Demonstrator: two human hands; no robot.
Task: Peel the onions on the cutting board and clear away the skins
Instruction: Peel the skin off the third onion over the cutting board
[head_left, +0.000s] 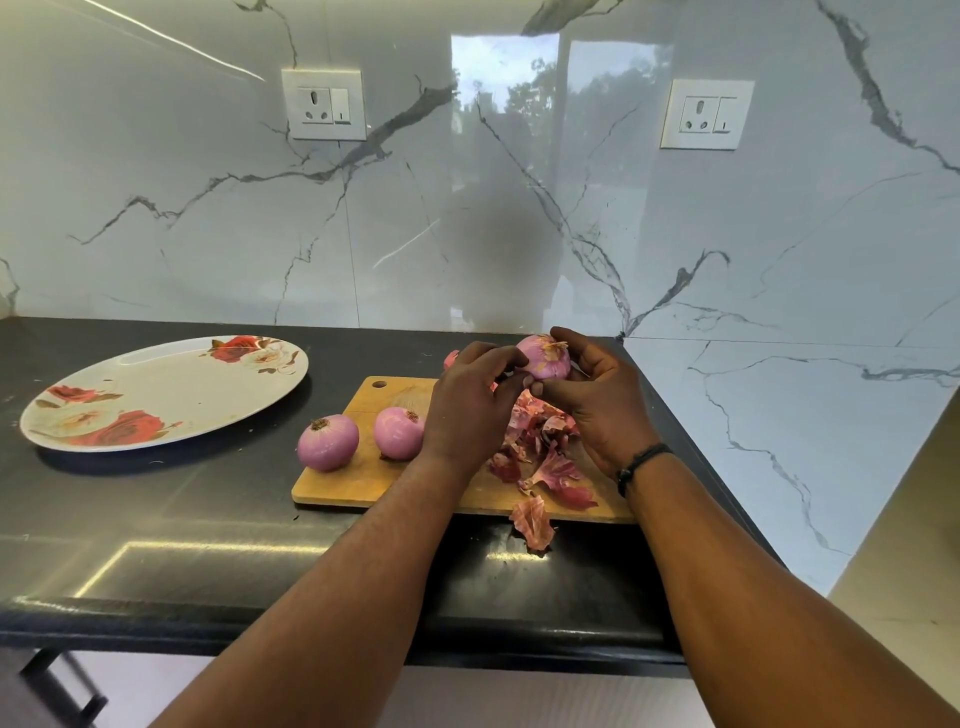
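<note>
I hold a pink onion (545, 358) above the far edge of the wooden cutting board (363, 483). My right hand (597, 400) cups it from the right, fingers curled round it. My left hand (475, 400) pinches at its left side with thumb and fingertips. Two peeled pink onions lie on the board's left end, one (328, 442) at the edge, the other (399, 433) beside my left wrist. A pile of reddish onion skins (540, 457) covers the board's right half. One skin piece (532, 522) hangs over the front edge. Another onion (451, 358) peeks out behind my left hand.
A large oval plate with red roses (166, 392) sits on the black counter (208, 545) to the left of the board. A marble wall with two power sockets stands behind, and a marble side wall closes off the right. The counter's front edge runs below my forearms.
</note>
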